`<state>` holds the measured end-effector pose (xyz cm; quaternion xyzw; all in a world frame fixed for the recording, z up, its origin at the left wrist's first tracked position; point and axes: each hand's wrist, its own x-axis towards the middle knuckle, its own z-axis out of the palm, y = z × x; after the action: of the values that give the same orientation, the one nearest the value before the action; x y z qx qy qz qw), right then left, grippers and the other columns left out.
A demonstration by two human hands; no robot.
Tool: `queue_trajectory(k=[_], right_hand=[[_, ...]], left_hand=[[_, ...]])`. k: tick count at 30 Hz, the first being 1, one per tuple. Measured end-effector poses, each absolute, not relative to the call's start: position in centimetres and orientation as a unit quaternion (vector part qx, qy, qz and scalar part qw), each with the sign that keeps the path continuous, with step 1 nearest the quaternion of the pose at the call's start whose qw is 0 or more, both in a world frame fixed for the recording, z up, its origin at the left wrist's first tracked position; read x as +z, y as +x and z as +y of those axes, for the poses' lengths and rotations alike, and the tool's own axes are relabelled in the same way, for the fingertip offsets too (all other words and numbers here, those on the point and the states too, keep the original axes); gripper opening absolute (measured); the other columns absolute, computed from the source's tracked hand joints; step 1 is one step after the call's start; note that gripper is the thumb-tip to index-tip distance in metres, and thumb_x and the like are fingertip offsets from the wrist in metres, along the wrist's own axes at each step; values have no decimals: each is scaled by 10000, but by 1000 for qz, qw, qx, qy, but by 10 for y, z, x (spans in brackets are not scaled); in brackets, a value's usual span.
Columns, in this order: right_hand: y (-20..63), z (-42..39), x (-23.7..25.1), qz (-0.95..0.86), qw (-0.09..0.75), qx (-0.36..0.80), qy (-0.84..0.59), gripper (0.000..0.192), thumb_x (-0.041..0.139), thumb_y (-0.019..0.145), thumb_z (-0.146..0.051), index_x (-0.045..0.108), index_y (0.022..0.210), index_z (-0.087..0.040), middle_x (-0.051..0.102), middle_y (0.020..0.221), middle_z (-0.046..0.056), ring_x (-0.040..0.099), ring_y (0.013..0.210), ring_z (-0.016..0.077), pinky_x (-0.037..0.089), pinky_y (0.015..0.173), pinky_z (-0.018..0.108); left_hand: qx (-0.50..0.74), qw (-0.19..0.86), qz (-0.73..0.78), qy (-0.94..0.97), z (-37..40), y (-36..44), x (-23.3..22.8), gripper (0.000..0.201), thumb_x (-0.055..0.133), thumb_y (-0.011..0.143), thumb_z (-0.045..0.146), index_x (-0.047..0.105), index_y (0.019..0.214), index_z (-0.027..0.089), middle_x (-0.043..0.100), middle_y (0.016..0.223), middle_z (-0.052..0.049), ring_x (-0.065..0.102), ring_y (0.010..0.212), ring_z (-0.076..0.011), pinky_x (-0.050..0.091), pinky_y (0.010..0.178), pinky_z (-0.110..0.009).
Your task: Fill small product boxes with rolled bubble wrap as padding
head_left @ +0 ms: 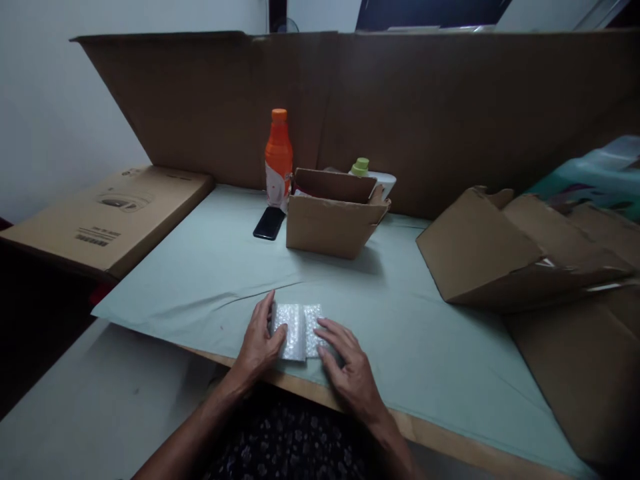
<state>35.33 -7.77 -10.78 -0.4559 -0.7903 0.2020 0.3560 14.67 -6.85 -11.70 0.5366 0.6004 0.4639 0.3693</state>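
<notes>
And here's the bubble wrap, a small, clear, silvery plastic piece (291, 333), flat on the pale green cloth (425, 347) over the counter (435, 433), right between the two hands! It looks folded or in two overlapping parts: the wider part sits against the left hand (263, 337), the narrower strip reaches toward the right hand (347, 363).

Look at the left hand: thumb laid over the near-left part of the wrap, fingers stretched along its left edge. Whether any fingertip is tucked underneath for a true pinch, I can't tell. The right hand is loosely spread, fingertips touching the strip's right edge, palm clear of it.

How will it handle? Very light, I'd judge, soft and springy, its film a little slippery; whether anything is wrapped inside isn't visible. The bubbles could pop under a hard squeeze, so the outer edges look like the place to hold, lightly, with flat fingers rather than nails.

Beyond both hands stands an open brown cardboard box (327, 227); farther out from the left hand, a flat black phone (269, 223) lies just in front of an orange bottle with a white label (279, 153).
</notes>
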Motion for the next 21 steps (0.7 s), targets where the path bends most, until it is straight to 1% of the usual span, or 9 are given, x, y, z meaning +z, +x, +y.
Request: queue_trajectory(k=[5, 7, 8, 10, 12, 14, 17, 19, 21], right_hand=[[352, -62, -128, -761, 293, 76, -574, 456, 621, 910, -446, 636, 1280, -179, 607, 1397, 190, 517, 1328, 390, 461, 1009, 604], [343, -58, -129, -774, 269, 43, -572, 401, 642, 898, -408, 657, 1209, -155, 598, 1394, 219, 499, 1340, 411, 457, 997, 601], [337, -57, -128, -785, 262, 42, -559, 316, 635, 902, -359, 673, 1143, -159, 610, 1379, 215, 503, 1336, 403, 460, 995, 585], [328, -56, -126, -806, 259, 61, -529, 140, 589, 911, -244, 682, 996, -183, 641, 1347, 176, 519, 1324, 366, 455, 1003, 549], [323, -56, -124, -816, 267, 89, -505, 138, 537, 909, -180, 672, 925, -202, 671, 1311, 136, 542, 1297, 329, 448, 1013, 522], [326, -55, -124, -814, 284, 105, -497, 203, 497, 909, -172, 681, 990, -202, 696, 1270, 124, 580, 1244, 301, 460, 995, 496], [348, -50, -122, -789, 322, 98, -513, 237, 482, 925, -240, 691, 1027, -191, 731, 1184, 128, 635, 1142, 291, 482, 956, 478], [371, -47, -120, -763, 345, 87, -540, 242, 503, 935, -335, 694, 970, -190, 741, 1134, 134, 653, 1086, 302, 484, 946, 488], [396, -45, -117, -731, 351, 79, -579, 306, 518, 932, -426, 696, 982, -182, 736, 1126, 150, 655, 1065, 318, 485, 937, 497]], left_hand=[[478, 370, 606, 517, -81, 129, -124, 618, 514, 878, 224, 414, 1488, 201, 465, 1513, -144, 502, 1349, -282, 403, 1143, -485], [483, 373, 618, 497, -86, 124, -116, 601, 501, 920, 271, 386, 1507, 211, 452, 1524, -152, 525, 1330, -294, 420, 1127, -511], [484, 351, 625, 502, -88, 122, -110, 590, 497, 940, 298, 380, 1513, 225, 433, 1541, -149, 509, 1349, -306, 407, 1134, -533], [474, 259, 625, 564, -93, 125, -93, 566, 522, 954, 342, 407, 1503, 268, 361, 1600, -122, 391, 1446, -340, 328, 1179, -580], [433, 148, 579, 675, -97, 135, -76, 560, 593, 928, 351, 461, 1470, 305, 325, 1631, -88, 243, 1520, -361, 211, 1223, -612], [352, 102, 508, 779, -100, 151, -66, 565, 637, 906, 345, 488, 1449, 302, 388, 1603, -87, 225, 1527, -363, 119, 1239, -635], [250, 116, 485, 830, -98, 170, -69, 468, 618, 923, 344, 549, 1376, 250, 601, 1410, -99, 348, 1471, -353, 27, 1229, -682], [227, 113, 525, 813, -95, 171, -77, 332, 594, 938, 302, 618, 1264, 243, 669, 1287, -83, 387, 1445, -350, 23, 1211, -713], [222, 86, 563, 791, -91, 160, -86, 247, 579, 936, 237, 657, 1170, 245, 685, 1238, -73, 404, 1432, -351, 50, 1195, -735]])
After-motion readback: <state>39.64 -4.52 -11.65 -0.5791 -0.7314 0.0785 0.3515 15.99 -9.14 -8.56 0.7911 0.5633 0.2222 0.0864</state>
